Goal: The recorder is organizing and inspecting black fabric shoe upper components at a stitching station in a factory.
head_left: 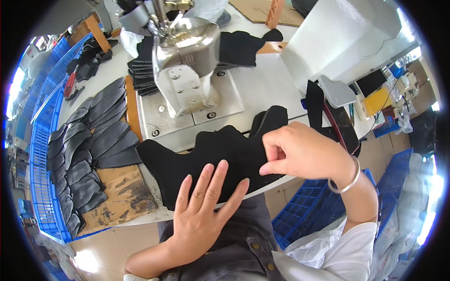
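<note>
A black fabric-like cut piece (220, 154) with a wavy upper edge lies along the front edge of the white worktable, partly hidden under my hands. Resting flat on its lower middle is my left hand (199, 213), fingers spread. Over its right end, my right hand (300, 150) has its fingers curled in and the thumb bent toward them; whatever they hold is hidden. A bangle is on that wrist. Just beyond the piece stands a machine head (185, 65) with a shiny metal cover above a metal plate (227, 98).
Dark curved pieces (86, 159) overlap on the left, by stained cardboard (119, 194). A black stack (143, 68) sits behind the machine head. Red-handled scissors (71, 83) lie far left. Blue crates (300, 206) stand below right; a white machine body (337, 37) rises at the back right.
</note>
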A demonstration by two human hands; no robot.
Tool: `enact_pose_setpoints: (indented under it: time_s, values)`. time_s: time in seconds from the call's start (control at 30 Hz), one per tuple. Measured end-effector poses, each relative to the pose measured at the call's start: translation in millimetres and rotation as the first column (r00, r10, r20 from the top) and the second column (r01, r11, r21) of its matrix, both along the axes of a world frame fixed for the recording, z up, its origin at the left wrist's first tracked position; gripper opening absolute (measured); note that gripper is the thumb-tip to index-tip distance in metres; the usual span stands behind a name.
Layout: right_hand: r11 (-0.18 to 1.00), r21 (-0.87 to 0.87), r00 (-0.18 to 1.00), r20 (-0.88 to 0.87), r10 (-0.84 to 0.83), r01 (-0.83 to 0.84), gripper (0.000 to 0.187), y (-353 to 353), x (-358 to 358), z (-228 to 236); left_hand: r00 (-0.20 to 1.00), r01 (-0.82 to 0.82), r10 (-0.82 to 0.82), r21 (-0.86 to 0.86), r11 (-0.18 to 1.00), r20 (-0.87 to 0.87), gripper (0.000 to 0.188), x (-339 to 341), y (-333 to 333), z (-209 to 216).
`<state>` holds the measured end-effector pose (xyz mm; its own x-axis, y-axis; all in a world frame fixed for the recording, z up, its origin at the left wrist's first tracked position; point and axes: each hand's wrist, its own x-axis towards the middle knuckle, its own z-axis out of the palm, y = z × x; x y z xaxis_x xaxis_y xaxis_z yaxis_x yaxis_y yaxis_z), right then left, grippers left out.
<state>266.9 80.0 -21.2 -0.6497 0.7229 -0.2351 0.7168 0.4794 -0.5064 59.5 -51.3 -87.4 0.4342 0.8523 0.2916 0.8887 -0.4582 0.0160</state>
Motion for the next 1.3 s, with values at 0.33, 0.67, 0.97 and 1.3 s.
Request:
enact_pose_setpoints:
  time_s: [0.33, 0.67, 0.97, 1.3]
  values:
    - [0.762, 0.590, 0.964, 0.177, 0.199, -0.266, 0.068, -53, 5, -34, 0.997, -0.080, 0.080, -0.003, 0.997, 0.005, 0.080, 12, 8, 7]
    - [0.126, 0.967, 0.877, 0.141, 0.459, -0.221, 0.033, -29, 1, -6, 0.995, 0.062, -0.045, 0.210, 0.976, -0.085, 0.038, -32, 13, 51]
    - [0.656, 0.746, 0.889, -0.371, 0.269, 0.114, 0.036, -48, -10, -29, 0.911, -0.408, 0.371, 0.524, 0.747, 0.180, 0.048, -163, 73, 118]
    - [0.732, 0.604, 0.888, -0.461, -0.001, 0.314, 0.036, -43, 9, -30, 0.982, 0.151, -0.122, -0.210, 0.966, 0.144, 0.026, -107, 243, 74]
